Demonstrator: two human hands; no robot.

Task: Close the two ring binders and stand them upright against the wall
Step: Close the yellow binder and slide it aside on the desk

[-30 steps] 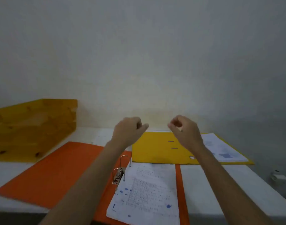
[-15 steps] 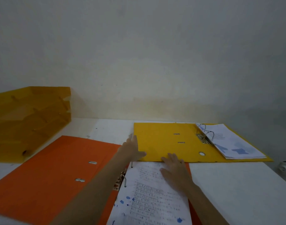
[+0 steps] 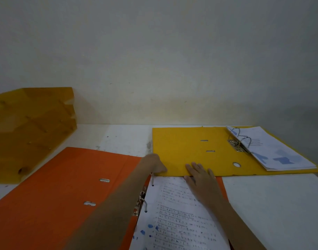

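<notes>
Two ring binders lie open and flat on the white table (image 3: 273,206). The orange binder (image 3: 64,186) is nearest, its written sheets (image 3: 174,219) on the right half. Behind it, by the wall (image 3: 154,60), lies the yellow binder (image 3: 187,150), with printed pages (image 3: 281,152) on its rings (image 3: 238,143). My left hand (image 3: 153,164) is curled at the near left corner of the yellow cover, thumb on top, fingers hidden at the edge. My right hand (image 3: 201,179) lies flat, fingertips on the yellow cover's near edge, palm over the orange binder's sheets.
A yellow wooden tray stack (image 3: 28,127) stands at the back left against the wall. White tabletop shows between it and the yellow binder and to the right of the orange binder. The orange binder's ring mechanism (image 3: 141,201) sits under my left forearm.
Both hands came down from mid-air to the yellow binder's near edge. Since half a second ago my left hand has curled round the cover's corner; the right hand has hardly moved.
</notes>
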